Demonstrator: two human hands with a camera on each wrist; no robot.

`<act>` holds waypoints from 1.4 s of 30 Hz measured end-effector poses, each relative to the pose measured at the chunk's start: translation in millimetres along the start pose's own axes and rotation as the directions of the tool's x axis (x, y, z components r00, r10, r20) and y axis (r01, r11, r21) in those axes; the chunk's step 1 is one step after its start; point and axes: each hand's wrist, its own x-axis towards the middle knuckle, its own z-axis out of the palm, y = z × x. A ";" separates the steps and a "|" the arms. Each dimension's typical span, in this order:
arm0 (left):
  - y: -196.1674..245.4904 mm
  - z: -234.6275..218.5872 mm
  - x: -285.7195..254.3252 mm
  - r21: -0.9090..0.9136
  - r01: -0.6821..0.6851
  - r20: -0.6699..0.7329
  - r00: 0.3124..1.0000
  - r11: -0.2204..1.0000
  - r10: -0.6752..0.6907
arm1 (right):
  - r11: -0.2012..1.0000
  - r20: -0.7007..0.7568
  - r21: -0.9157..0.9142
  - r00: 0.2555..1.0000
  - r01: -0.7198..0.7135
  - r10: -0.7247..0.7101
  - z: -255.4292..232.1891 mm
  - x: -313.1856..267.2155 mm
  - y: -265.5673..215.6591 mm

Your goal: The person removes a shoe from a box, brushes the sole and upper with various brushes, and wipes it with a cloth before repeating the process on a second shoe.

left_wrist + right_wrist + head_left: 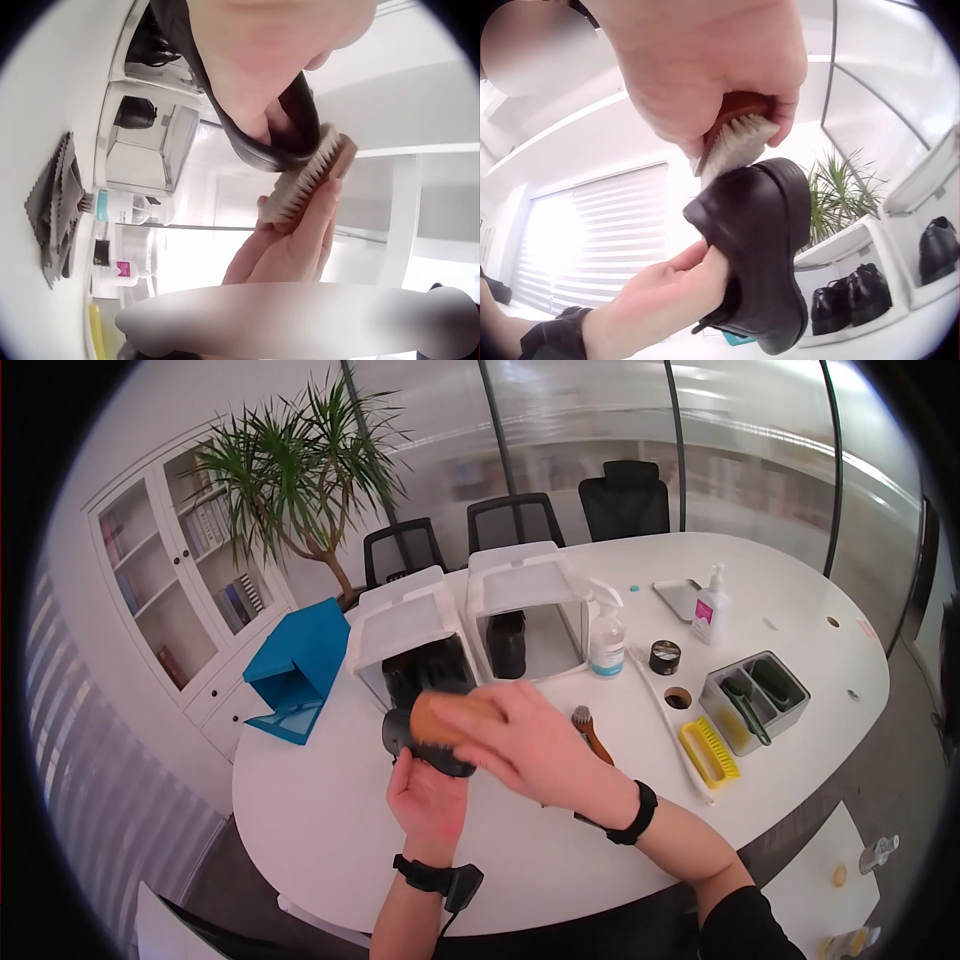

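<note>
A black leather shoe (397,734) (769,240) is held heel-up by my left hand (430,805) (262,67), whose fingers reach into the shoe's opening and are partly hidden there. My right hand (545,745) (712,67) grips a wooden-backed brush (440,720) with pale bristles. In the right wrist view the bristles (739,146) lie against the back of the shoe near its heel. From the left wrist view, the brush (307,180) meets the shoe's rim (266,160).
Two white boxes (408,622) (528,574) holding black shoes stand behind the hands, a blue folded box (300,660) to their left. Rightward are a spray bottle (607,635), round tin (665,657), small brush (592,735), yellow brush (708,753), divided metal container (755,700) and pump bottle (711,610).
</note>
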 end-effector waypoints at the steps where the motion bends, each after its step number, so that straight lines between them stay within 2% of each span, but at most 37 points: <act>1: -4.4 6.3 -0.2 0.031 0.008 -0.044 0.999 0.999 -0.006 | 0.996 -0.085 -0.034 0.993 -0.087 0.084 0.0 0.5 8.1; 3: -9.4 14.1 -1.6 0.057 0.020 -0.084 0.996 0.998 -0.015 | 0.976 -0.214 -0.039 0.956 -0.214 0.201 0.5 -0.7 25.7; 5: -9.8 16.9 -3.4 0.062 0.091 -0.117 0.990 0.994 -0.083 | 0.941 -0.213 0.042 0.917 -0.337 0.338 3.7 -4.7 35.1; 6: -11.1 16.2 -3.4 0.065 0.094 -0.119 0.989 0.993 -0.086 | 0.940 -0.215 0.044 0.915 -0.340 0.341 4.4 -4.4 31.9; 8: -16.9 11.1 -7.0 0.347 0.056 0.014 0.998 0.936 -0.065 | 0.948 -0.236 0.111 0.918 -0.300 0.318 10.6 -6.0 19.7; 9: -18.3 -1.8 -7.9 0.351 0.063 0.004 0.998 0.934 -0.069 | 0.944 -0.235 0.118 0.915 -0.307 0.327 18.4 -9.5 17.3; 11: -17.3 -31.9 -4.8 0.693 0.148 0.000 0.979 0.705 -0.206 | 0.986 -0.170 0.094 0.974 -0.137 0.152 34.4 -14.4 13.4; 12: -25.3 -16.3 -10.0 0.549 0.129 -0.022 0.990 0.825 -0.141 | 0.983 -0.108 0.124 0.983 -0.133 0.147 37.6 -15.8 9.6; 13: -22.7 -21.1 -8.4 0.558 0.132 -0.024 0.989 0.819 -0.144 | 0.982 -0.116 0.131 0.982 -0.134 0.149 38.8 -15.2 10.5; 15: -19.0 -33.1 -4.5 0.674 0.037 0.057 0.993 0.737 -0.102 | 0.964 -0.163 0.245 0.976 -0.103 0.146 37.1 -13.3 15.2; 16: -20.7 -33.5 -6.6 0.656 -0.017 0.057 0.998 0.755 -0.027 | 0.940 -0.179 0.313 0.963 -0.138 0.201 31.3 -11.4 13.1; 17: -18.9 -32.5 -6.1 0.658 -0.020 0.062 0.998 0.753 -0.028 | 0.941 -0.184 0.312 0.963 -0.134 0.198 28.6 -10.2 16.1; 19: -13.8 -20.9 -7.2 0.518 -0.202 0.131 0.979 0.831 0.156 | 0.947 -0.364 0.233 0.883 -0.224 0.298 25.4 -9.8 22.1; 20: -10.1 -20.1 -6.3 0.521 -0.204 0.136 0.978 0.829 0.155 | 0.900 -0.365 0.305 0.835 -0.310 0.411 25.1 -10.4 25.0; 21: -5.8 -19.8 -5.7 0.630 -0.173 0.137 0.984 0.757 0.111 | 0.903 -0.370 0.304 0.835 -0.305 0.407 28.6 -11.5 30.9; 22: -2.9 -19.9 -5.3 0.726 -0.142 0.131 0.989 0.673 0.068 | 0.702 -0.188 0.569 0.763 -0.429 0.619 33.4 -13.3 38.2; 23: -2.3 -19.6 -4.7 0.809 -0.112 0.119 0.993 0.577 0.026 | 0.411 0.050 0.748 0.661 -0.521 0.749 36.4 -15.3 42.6; 24: -6.9 -18.4 -4.8 0.806 -0.116 0.124 0.992 0.581 0.026 | 0.215 0.132 0.857 0.604 -0.467 0.786 40.7 -13.9 39.5; 26: -23.6 -13.2 -8.3 0.864 -0.131 0.147 0.989 0.486 0.005 | 0.253 0.124 0.835 0.615 -0.489 0.778 47.9 -19.8 40.7; 27: -27.8 -6.8 -8.7 0.862 -0.132 0.149 0.989 0.489 0.005 | 0.285 0.120 0.814 0.626 -0.506 0.771 47.7 -18.6 39.7; 29: -31.6 5.4 -8.4 0.917 -0.227 0.215 0.974 0.328 0.073 | 0.326 0.103 0.802 0.652 -0.501 0.751 42.6 -18.9 38.1; 30: -29.8 4.4 -8.3 0.917 -0.228 0.214 0.974 0.328 0.079 | 0.421 0.053 0.754 0.685 -0.504 0.726 42.7 -19.7 38.8; 31: -27.5 2.7 -7.5 0.954 -0.228 0.228 0.973 0.194 0.022 | 0.512 0.005 0.698 0.717 -0.502 0.697 43.3 -19.8 39.1; 32: -25.8 0.5 -6.3 0.971 -0.230 0.232 0.972 0.058 -0.038 | 0.513 0.008 0.695 0.719 -0.503 0.695 44.7 -19.7 36.2; 33: -25.0 -5.2 -7.4 0.972 -0.228 0.230 0.973 0.061 -0.034 | 0.691 -0.112 0.557 0.783 -0.461 0.612 46.0 -20.5 29.7; 34: -24.5 -13.5 -10.5 0.955 -0.262 0.263 0.965 -0.142 -0.014 | 0.832 -0.210 0.387 0.840 -0.398 0.500 43.4 -19.3 21.5; 35: -24.0 -18.1 -12.5 0.897 -0.281 0.298 0.954 -0.341 -0.003 | 0.832 -0.207 0.387 0.841 -0.398 0.499 37.3 -18.3 11.2; 37: -22.8 -17.8 -16.4 0.907 -0.264 0.284 0.959 -0.328 0.013 | 0.934 -0.103 0.146 0.934 -0.327 0.343 19.1 -11.1 -17.4; 38: -22.1 -16.2 -19.2 0.916 -0.249 0.270 0.963 -0.316 0.023 | 0.988 -0.122 -0.006 0.981 -0.152 0.150 19.2 -11.3 -22.2; 39: -21.5 -13.7 -20.9 0.923 -0.237 0.259 0.965 -0.303 0.031 | 0.989 -0.126 -0.001 0.981 -0.150 0.149 17.4 -10.9 -29.5; 41: -20.2 -7.7 -25.6 0.937 -0.213 0.233 0.972 -0.278 0.037 | 0.994 -0.104 -0.102 0.994 -0.045 0.034 13.5 -10.7 -44.8; 42: -21.1 -5.3 -27.1 0.944 -0.203 0.221 0.974 -0.261 0.042 | 0.987 -0.145 -0.153 0.989 -0.056 0.034 10.3 -9.1 -43.8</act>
